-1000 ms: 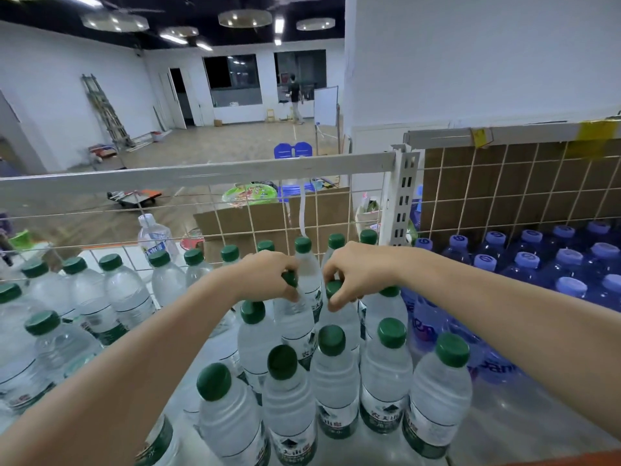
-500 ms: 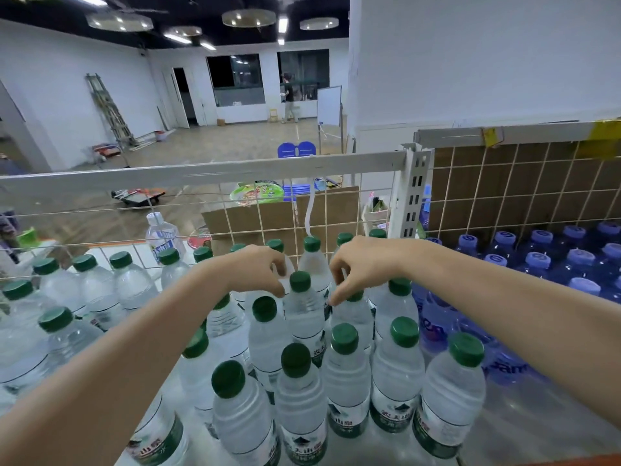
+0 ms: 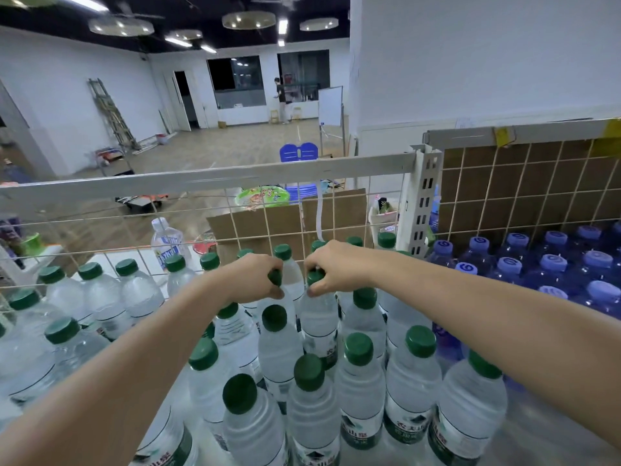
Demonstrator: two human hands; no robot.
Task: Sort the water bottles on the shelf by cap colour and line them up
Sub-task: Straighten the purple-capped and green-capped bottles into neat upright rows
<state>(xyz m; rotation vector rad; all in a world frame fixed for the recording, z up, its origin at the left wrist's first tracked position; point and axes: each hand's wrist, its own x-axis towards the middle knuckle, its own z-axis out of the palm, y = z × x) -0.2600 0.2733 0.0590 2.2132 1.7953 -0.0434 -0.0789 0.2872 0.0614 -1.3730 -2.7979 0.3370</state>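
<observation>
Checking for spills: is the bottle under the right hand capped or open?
Capped. A green cap shows on the bottle, pinched by the right hand.

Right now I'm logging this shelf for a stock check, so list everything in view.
Green-capped bottles: many, clear, left shelf section.
Purple-capped bottles: many, blue-tinted, right section.
Wire grid: one, white, behind the bottles.
Upright post: one, white, between the sections.
Cardboard box: one, brown, beyond the grid.
Left hand: grips a green cap at the neck.
Right hand: grips the neighbouring green cap.
</observation>
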